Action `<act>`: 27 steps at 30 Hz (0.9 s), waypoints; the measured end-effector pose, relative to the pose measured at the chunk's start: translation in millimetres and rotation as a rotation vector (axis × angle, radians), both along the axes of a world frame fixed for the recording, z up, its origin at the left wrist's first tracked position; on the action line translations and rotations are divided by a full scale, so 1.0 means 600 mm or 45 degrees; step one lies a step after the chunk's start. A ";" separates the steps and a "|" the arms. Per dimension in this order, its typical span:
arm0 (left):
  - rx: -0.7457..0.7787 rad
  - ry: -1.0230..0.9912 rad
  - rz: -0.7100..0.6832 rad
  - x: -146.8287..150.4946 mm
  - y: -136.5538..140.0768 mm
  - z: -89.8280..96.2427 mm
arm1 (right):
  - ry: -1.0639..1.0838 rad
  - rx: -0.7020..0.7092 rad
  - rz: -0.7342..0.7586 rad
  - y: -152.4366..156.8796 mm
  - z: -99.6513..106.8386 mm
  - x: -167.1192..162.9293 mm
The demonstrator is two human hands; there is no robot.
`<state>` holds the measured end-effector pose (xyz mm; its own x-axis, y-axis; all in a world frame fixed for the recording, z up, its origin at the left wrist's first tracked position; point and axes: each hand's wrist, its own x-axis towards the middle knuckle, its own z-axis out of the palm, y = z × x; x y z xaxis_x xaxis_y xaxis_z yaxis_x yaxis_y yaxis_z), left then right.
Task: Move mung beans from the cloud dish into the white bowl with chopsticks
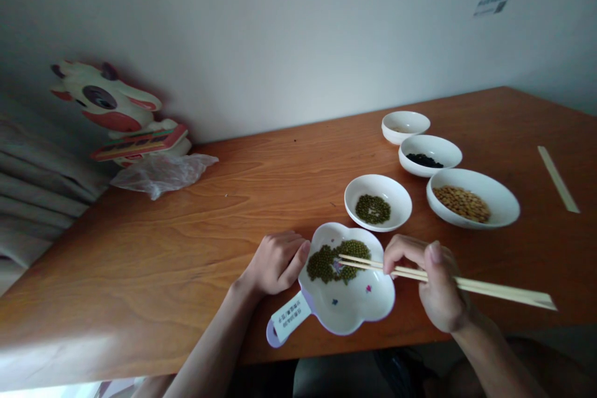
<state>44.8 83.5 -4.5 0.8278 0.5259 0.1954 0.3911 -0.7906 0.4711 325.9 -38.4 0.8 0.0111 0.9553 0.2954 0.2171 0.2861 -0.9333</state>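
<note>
My right hand point(436, 283) pinches a pair of light wooden chopsticks point(494, 289). Their tips reach into mung beans point(357, 250) in a white flower-shaped bowl point(368, 308) with a purple rim and a labelled handle point(290, 317). I cannot make out a bean between the tips. At the bowl's left edge, my left hand point(280, 261) is closed, fingers curled and thumb against the rim; its fingertips are hidden. Just behind stands a round white bowl point(401, 202) with more mung beans point(373, 209).
To the right are white bowls: one with tan beans point(461, 204), one with dark pieces point(424, 160), and a farther bowl point(405, 127) whose contents are unclear. A pale strip point(558, 179) lies at far right. A cow toy point(116, 106) and clear plastic bag point(161, 173) sit back left.
</note>
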 end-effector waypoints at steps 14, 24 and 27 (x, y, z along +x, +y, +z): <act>0.042 -0.009 0.004 -0.001 0.001 -0.006 | -0.023 0.011 0.016 0.003 -0.001 -0.008; 0.042 -0.021 -0.012 0.001 0.001 -0.002 | 0.085 0.068 -0.061 0.005 -0.004 -0.016; 0.053 -0.013 -0.011 0.002 0.001 -0.001 | 0.155 0.067 -0.085 0.004 0.003 -0.013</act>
